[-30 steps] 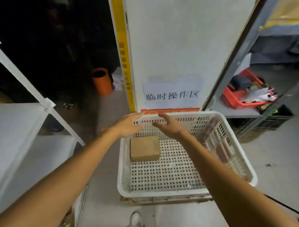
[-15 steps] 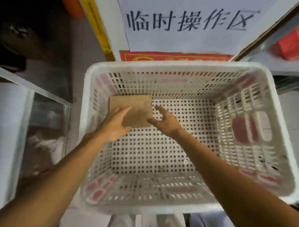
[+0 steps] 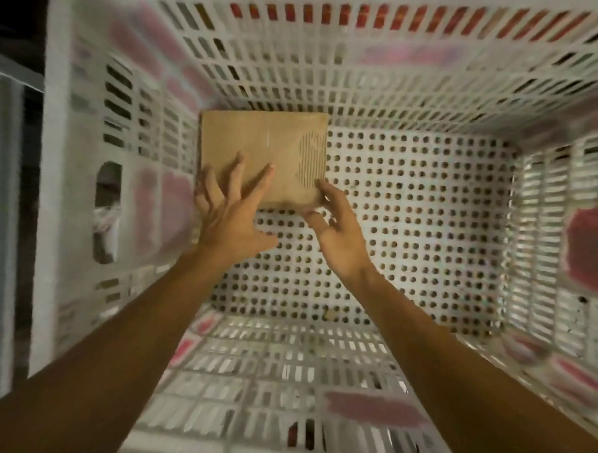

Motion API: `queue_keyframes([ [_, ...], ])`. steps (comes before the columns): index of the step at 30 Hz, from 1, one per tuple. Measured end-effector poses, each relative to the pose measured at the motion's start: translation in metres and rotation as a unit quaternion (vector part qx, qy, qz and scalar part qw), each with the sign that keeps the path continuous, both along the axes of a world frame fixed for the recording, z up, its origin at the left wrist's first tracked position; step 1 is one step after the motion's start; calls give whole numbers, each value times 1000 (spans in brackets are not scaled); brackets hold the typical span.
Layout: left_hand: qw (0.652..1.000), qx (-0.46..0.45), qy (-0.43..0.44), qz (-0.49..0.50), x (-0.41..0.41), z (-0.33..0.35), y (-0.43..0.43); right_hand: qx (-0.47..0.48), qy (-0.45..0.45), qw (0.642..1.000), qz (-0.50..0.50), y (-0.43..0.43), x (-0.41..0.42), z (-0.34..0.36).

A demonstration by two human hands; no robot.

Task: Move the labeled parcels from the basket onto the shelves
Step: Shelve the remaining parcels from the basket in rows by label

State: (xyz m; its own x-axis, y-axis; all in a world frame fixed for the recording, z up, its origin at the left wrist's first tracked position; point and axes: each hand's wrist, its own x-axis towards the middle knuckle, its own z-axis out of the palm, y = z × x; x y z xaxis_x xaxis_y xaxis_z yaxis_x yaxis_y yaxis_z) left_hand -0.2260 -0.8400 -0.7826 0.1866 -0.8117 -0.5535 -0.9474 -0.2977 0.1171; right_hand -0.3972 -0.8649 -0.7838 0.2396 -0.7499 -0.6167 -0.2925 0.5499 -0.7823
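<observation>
deep in the basket [image 3: 421,84], one parcel [image 3: 270,142] reached from both sides

against the far left corner of the basket floor the brown parcel is laid flat. its near left part is covered by the left hand [image 3: 232,215], held open with fingers spread straight. its near right corner is touched by the right hand [image 3: 335,235], index finger along the edge, thumb below; whether the corner is pinched cannot be told. the view's edges are blurred.
</observation>
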Motion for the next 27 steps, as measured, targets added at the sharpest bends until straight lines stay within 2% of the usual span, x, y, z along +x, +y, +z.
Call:
queue_keyframes([
  [6,995,41,86,-6,-41,12,10,66,-10,997,-25,21,-15,18],
  [8,998,-20,57,-26,-33,12,7,65,-14,997,-32,14,-15,21],
  [10,997,-79,3,-5,-13,7,-4,58,-18,997,-38,3,-11,17],
  [12,997,-59,-34,45,6,-1,-18,46,-24,997,-49,-4,-9,8],
  [14,996,-25,-25,81,17,-7,-24,34,-26,998,-39,-7,-3,1],
  [18,992,-37,30,116,8,-6,-18,31,-13,998,-51,0,-2,-5],
  [23,990,-18,53,130,-47,5,19,58,47,990,-120,23,-40,3],
  [27,980,-24,136,140,-72,5,47,121,141,967,-172,33,-78,6],
])
